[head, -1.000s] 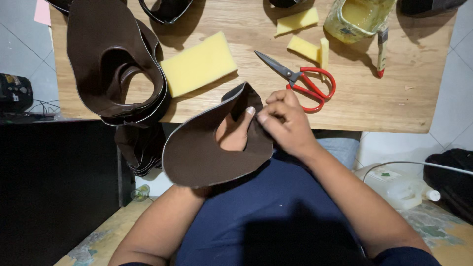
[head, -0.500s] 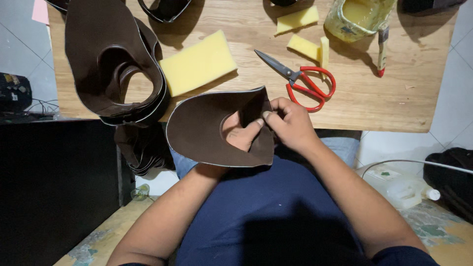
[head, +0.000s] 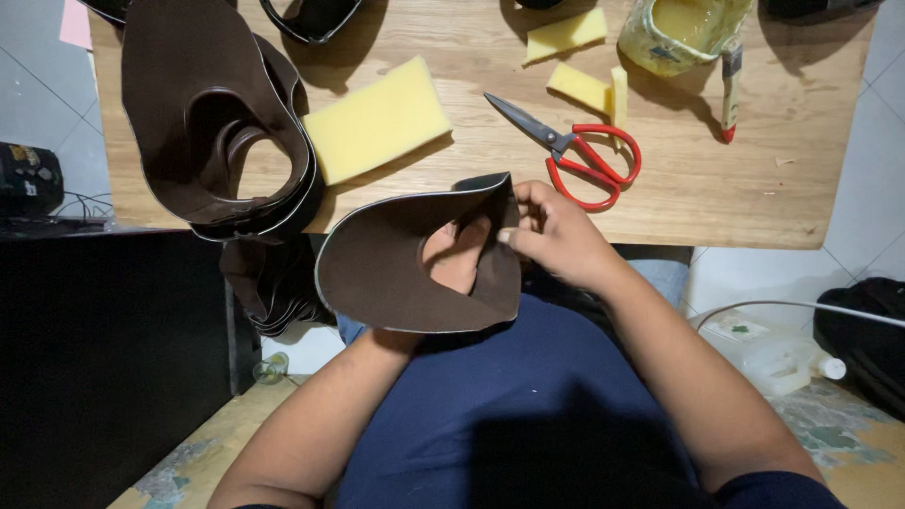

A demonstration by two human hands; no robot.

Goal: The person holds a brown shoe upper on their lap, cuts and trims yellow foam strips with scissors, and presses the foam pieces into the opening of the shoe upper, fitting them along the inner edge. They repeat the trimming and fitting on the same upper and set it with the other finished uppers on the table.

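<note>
A curved piece of dark brown leather (head: 386, 269) with a pale edge is held over my lap, just off the near edge of the wooden table (head: 716, 203). My left hand (head: 457, 256) is under and inside the piece, showing only through its opening. My right hand (head: 556, 236) pinches the piece's upper right edge between thumb and fingers. Red-handled scissors (head: 575, 151) lie on the table just beyond my right hand.
A stack of similar brown leather pieces (head: 203, 113) sits on the table's left, some hanging over the edge. A yellow sponge block (head: 377, 118) lies beside it, with smaller sponge bits (head: 584, 85), a glue container (head: 683, 33) and a small brush (head: 731, 90) farther right. A white bottle (head: 787, 363) rests on the floor.
The leather piece has been turned in my hands, its rounded side swinging left and its edge now flatter. My right hand's grip has shifted along the upper right edge.
</note>
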